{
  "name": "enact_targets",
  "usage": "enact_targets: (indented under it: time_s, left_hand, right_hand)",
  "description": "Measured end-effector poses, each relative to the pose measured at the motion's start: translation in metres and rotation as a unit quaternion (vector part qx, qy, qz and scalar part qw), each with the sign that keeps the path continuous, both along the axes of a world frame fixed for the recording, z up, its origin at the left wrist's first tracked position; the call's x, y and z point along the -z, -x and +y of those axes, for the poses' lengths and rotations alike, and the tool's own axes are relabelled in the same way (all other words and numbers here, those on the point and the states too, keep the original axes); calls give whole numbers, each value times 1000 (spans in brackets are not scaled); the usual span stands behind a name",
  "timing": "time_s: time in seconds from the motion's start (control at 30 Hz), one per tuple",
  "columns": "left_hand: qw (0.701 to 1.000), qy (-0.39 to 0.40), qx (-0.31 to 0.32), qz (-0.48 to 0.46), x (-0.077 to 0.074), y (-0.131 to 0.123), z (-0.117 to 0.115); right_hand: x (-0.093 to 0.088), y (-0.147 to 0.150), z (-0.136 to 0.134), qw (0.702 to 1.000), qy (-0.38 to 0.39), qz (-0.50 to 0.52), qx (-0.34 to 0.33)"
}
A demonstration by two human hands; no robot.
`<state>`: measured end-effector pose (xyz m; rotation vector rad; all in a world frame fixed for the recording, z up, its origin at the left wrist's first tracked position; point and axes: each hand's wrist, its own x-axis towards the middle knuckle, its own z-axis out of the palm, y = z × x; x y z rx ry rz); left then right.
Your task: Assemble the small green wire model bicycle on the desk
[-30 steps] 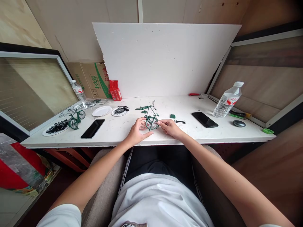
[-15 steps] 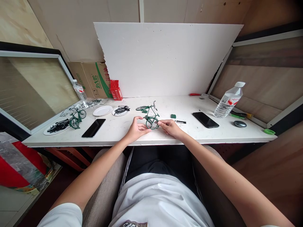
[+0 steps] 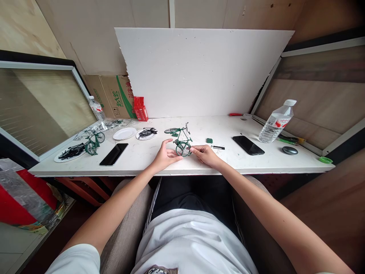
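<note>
Between my hands, close to the table's front edge, is a green model bicycle [image 3: 182, 140] with one spoked wheel facing me and its handlebars at the top. My left hand [image 3: 165, 155] holds that wheel's left side, thumb low and fingers behind it. On the right side, my right hand [image 3: 205, 155] pinches the wheel's edge between thumb and fingers. Behind the frame, another green wheel part [image 3: 171, 130] lies toward the left. A small green block [image 3: 209, 140] and a thin black part [image 3: 218, 147] rest right of the bicycle.
Left on the white table [image 3: 142, 161] are a phone [image 3: 113, 154], a paper plate [image 3: 124, 133], plates of black parts [image 3: 72, 151] and another green model bicycle [image 3: 91, 146]. At right are a second phone [image 3: 248, 145], a water bottle [image 3: 276, 122] and a dark round object [image 3: 290, 150].
The view has shifted very slightly. My hands and the bicycle keep practically the same pose.
</note>
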<state>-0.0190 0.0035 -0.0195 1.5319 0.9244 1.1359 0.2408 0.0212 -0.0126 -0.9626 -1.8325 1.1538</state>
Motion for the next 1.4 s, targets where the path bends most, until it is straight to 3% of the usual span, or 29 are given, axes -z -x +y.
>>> enact_targets:
  time_s: [0.7,1.1,1.4]
  left_hand:
    - [999,-36,25,4,8,3,7]
    - [999,22,1,-46,6,1,13]
    - [999,3,25,-20,10,4,16]
  right_hand:
    - [2,0,3,1000,4,-6,-3]
    - [3,-1,3,1000,14,11,-20]
    - [-3,1,0,1000,22,1,-14]
